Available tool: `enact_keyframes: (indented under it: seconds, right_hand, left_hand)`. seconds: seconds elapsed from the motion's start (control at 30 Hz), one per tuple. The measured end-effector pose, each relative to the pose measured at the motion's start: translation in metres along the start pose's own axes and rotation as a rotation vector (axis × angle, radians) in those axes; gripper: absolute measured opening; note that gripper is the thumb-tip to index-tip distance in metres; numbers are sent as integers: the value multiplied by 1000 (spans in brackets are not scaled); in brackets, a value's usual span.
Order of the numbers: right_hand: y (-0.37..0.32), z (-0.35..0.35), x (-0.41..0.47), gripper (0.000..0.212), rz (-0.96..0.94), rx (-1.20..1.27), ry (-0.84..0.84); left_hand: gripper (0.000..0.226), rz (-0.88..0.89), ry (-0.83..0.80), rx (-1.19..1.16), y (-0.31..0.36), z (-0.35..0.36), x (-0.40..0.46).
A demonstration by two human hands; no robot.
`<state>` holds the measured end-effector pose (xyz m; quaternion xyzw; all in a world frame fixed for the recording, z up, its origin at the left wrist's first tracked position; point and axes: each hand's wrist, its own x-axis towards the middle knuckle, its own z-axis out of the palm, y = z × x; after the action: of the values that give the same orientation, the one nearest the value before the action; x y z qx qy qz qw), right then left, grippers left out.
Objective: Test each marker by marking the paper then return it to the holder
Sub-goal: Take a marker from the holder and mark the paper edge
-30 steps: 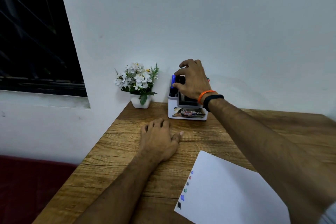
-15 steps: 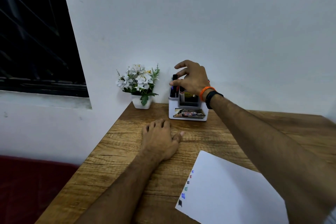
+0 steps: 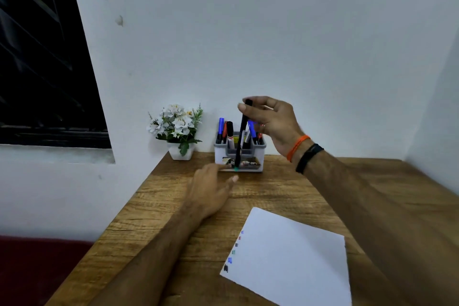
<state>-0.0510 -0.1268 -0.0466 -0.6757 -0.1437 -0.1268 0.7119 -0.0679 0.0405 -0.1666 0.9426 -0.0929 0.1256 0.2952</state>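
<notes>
Marker (image 3: 240, 136), slim and black with a green lower end, hangs almost upright from your right hand (image 3: 270, 120), pinched near its top between thumb and fingertips, its lower end in front of the holder (image 3: 239, 156). Its long axis runs nearly vertical. Your left hand (image 3: 211, 191) lies just below that end, fingers loosely spread and holding nothing, so it is the nearer hand for pulling a cap, if there is one. Paper (image 3: 293, 256), one sheet, lies below and nearer you than both hands, with six small colour marks along its left edge. About six markers stand in the holder; the exact count is unclear.
</notes>
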Motion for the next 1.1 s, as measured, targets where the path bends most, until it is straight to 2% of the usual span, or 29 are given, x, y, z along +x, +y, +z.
enact_keyframes:
  seconds: [0.07,0.17,0.27,0.37,0.53,0.63,0.7,0.8,0.87,0.93,1.0,1.1]
  right_hand:
    - [8,-7,-24,31,48,-25,-3]
    - [23,-18,-56,35,127,-17,37]
    - [34,-25,-73,39,188,-16,57]
    - [38,-26,-81,36,204,-4,58]
    - [38,-21,-86,35,174,-22,19]
    - [40,-25,-90,52,177,-126,-61]
    - [44,-33,-90,59,194,-283,-166]
    - [47,-43,-91,41,191,-425,-242]
    - [46,-47,-91,29,199,-313,-205]
    - [46,-51,-89,27,214,-184,-156]
    - [48,-51,-89,24,244,-58,-106]
    - [54,-45,-91,11,253,15,-80]
  left_hand:
    - [50,48,-13,-315,9,-6,-3]
    - [48,85,-167,-697,21,-14,-10]
    - [44,118,-278,-783,31,-19,-16]
    - [30,87,-301,-890,39,-20,-21]
    - [31,48,-196,-866,48,-17,-23]
    - [36,-37,-140,-992,48,-19,-23]
    - [30,-92,-92,-1094,46,-21,-21]
    - [20,-148,-59,-1195,43,-25,-18]
    - [23,-157,-78,-1234,40,-28,-17]
    - [29,-136,-136,-1191,36,-31,-17]
    - [33,-86,-225,-1051,32,-31,-19]
    - [20,51,-333,-799,36,-26,-25]
